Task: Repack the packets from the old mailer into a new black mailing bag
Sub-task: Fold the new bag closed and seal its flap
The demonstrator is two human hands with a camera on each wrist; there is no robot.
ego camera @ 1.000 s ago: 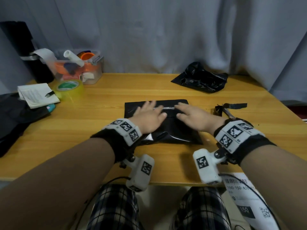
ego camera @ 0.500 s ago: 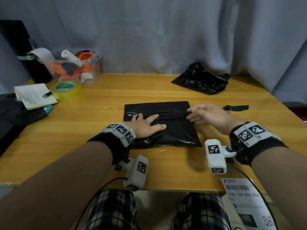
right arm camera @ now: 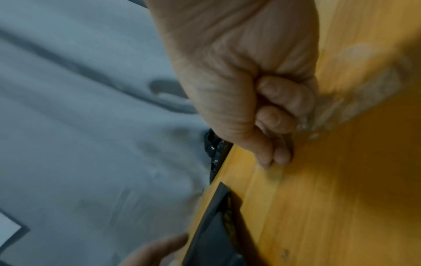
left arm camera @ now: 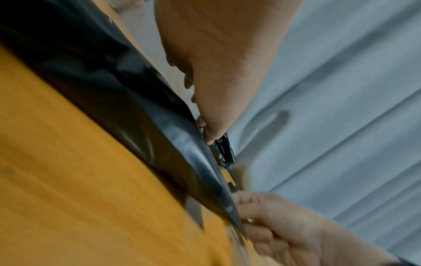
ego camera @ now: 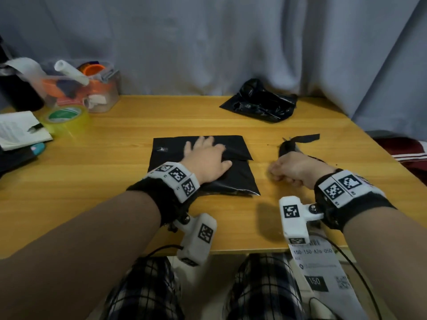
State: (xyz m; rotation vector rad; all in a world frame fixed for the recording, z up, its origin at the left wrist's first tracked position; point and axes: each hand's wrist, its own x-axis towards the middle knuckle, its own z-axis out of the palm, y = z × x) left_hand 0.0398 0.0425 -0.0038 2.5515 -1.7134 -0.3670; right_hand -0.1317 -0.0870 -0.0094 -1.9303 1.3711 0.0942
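Note:
The new black mailing bag (ego camera: 233,181) lies flat in the middle of the wooden table (ego camera: 115,181), its flap folded over near the far edge. My left hand (ego camera: 205,155) presses flat on it with straight fingers; the left wrist view shows the left hand (left arm camera: 216,63) lying on the bag (left arm camera: 136,108). My right hand (ego camera: 284,172) is off the bag, just to its right, fingers curled. In the right wrist view a pale blurred strip (right arm camera: 364,86) trails from the right hand (right arm camera: 262,108). The crumpled old mailer (ego camera: 261,105) lies at the back right. No packets show.
A loose black strip (ego camera: 302,139) and a dark tool (ego camera: 286,147) lie just beyond my right hand. A clear box of supplies (ego camera: 99,93), a tape roll (ego camera: 65,115) and papers (ego camera: 18,130) fill the back left. A shipping label (ego camera: 318,266) hangs off the front edge.
Both hands pressed along the flap. Then my right hand pinched at the flap's right end and pulled away to the right, curling into a fist. The left hand slid up over the flap.

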